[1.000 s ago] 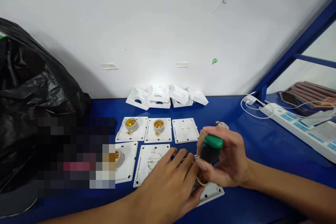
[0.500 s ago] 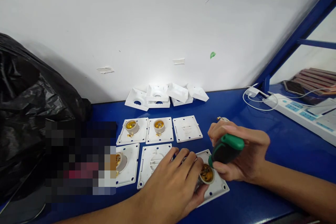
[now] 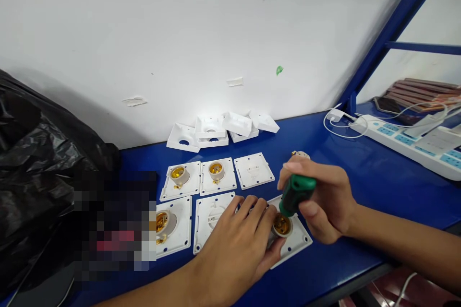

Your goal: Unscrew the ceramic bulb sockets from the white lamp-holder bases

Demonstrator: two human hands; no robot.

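And here the right grip [image 3: 320,196] is closing round a green-and-black screwdriver [image 3: 298,192], leaning it over the mouth of a lamp holder [image 3: 282,225]; whether its tip is biting, nobody can tell. The left grip [image 3: 237,240] is clasping that holder, which is sitting on a square plate [image 3: 300,240] right under the fingers.

The tally: three seated holders are showing left of and beyond the left grip: one [image 3: 163,224] in the near row, two [image 3: 178,175] [image 3: 216,171] further back. This fourth one is looking unfinished. Two bare plates are seemingly waiting, one [image 3: 207,211] partly hidden beside the left grip, one [image 3: 254,171] beyond it. A loose holder [image 3: 301,155] is lying just past the right grip, and the white covers [image 3: 237,124], all off, are leaning together far beyond both.

The blue table [image 3: 345,168] is running up to a scuffed white wall [image 3: 198,33]. A black bag [image 3: 54,134] is bulging far left of the left grip; beyond the right grip, off to its right, a power strip [image 3: 406,141] is trailing white cables.
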